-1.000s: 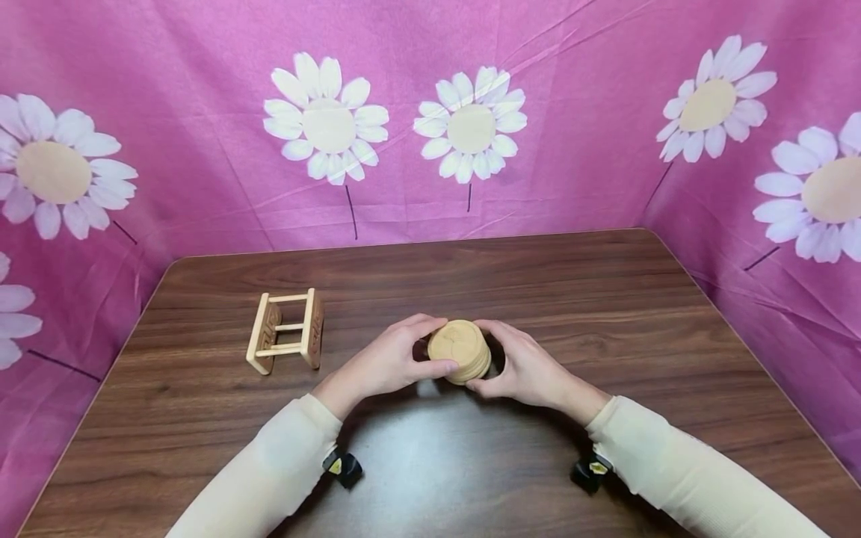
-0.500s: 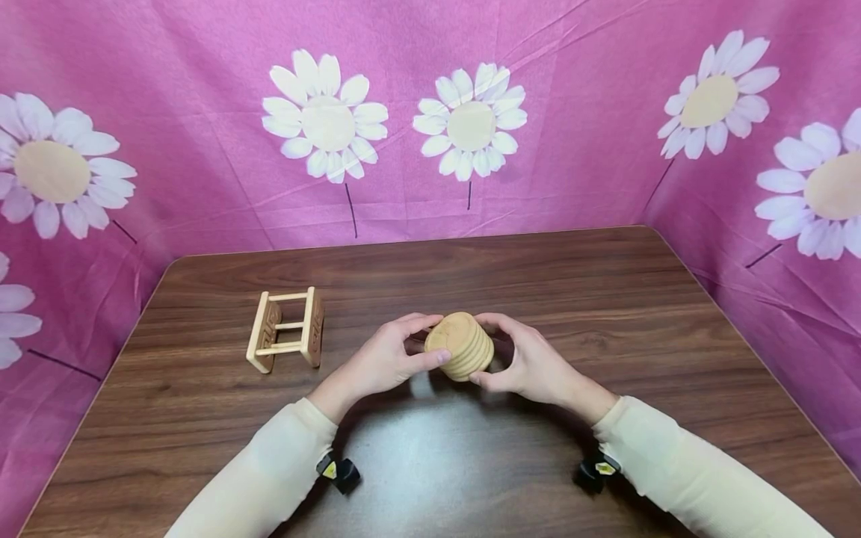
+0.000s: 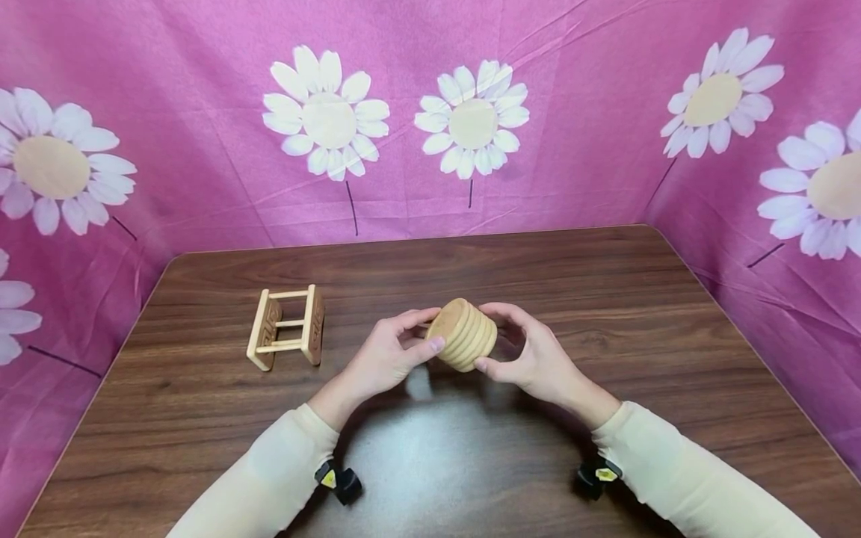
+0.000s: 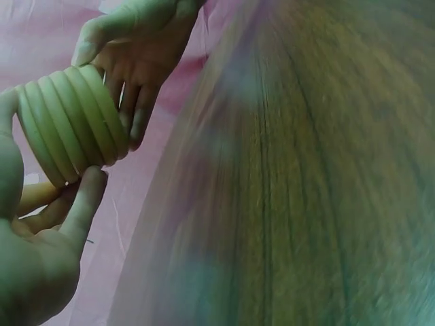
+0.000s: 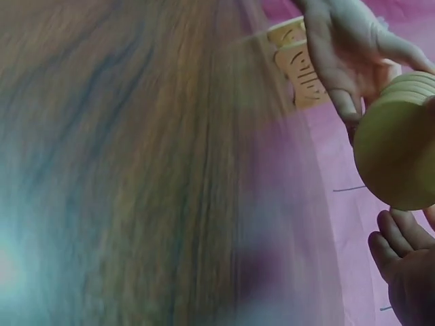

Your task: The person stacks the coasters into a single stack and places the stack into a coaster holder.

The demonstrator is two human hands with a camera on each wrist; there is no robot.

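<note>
A stack of several round wooden coasters is held between both hands near the middle of the table, tilted so its upper face turns to the left. My left hand grips the left end, thumb in front and fingers behind. At the other end my right hand holds the stack with its thumb low in front. In the left wrist view, the edges of the coasters lie pressed together in a row. The right wrist view shows the flat end coaster up close; some fingers are hidden behind the stack.
A small wooden rack with carved side panels and thin rods stands on the left of the dark wood table. Behind and beside the table hangs a pink cloth with large white daisies. A small black device is strapped on each wrist.
Both hands have tipped the coaster stack from nearly upright to a leftward tilt and raised it somewhat. More of the coasters' edges now show. The rack has stayed put.
</note>
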